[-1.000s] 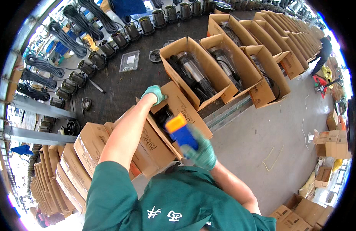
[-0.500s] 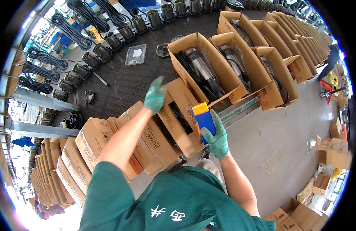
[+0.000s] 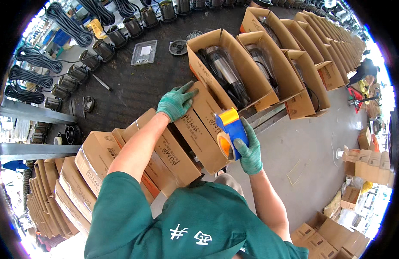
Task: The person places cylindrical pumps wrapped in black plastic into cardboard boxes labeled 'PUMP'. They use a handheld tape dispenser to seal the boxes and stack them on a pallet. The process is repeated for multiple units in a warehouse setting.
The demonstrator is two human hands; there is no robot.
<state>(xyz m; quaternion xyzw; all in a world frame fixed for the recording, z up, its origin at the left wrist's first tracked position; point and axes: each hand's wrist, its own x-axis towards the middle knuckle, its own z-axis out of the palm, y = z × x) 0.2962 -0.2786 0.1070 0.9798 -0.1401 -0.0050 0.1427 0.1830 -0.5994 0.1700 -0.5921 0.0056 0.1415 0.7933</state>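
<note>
My right hand [image 3: 250,152] is wrapped round a blue tape dispenser [image 3: 235,133] with a yellow-orange front part and a roll of tape in it. It is held just over the near right part of a long cardboard carton [image 3: 207,142], whose top flaps lie folded together. On the far end of that carton my left hand [image 3: 178,102] lies palm down, fingers stretched out over the flaps. Both hands wear green gloves. Right beside it stands an open carton [image 3: 195,67] with a metal cylindrical pump [image 3: 225,69] and black cable inside.
Closed cartons [image 3: 169,162] stand in a row to the left. More open cartons [image 3: 262,52] run off to the far right. On the dark bench lie a clear plastic tray [image 3: 144,52], a black round part [image 3: 178,47] and a pen-like tool [image 3: 102,82]. Coiled cables [image 3: 33,77] line the left.
My left hand has come down onto the carton. The flaps, which had a gap between them, now lie together. The tape dispenser has tilted, so its roll shows.
</note>
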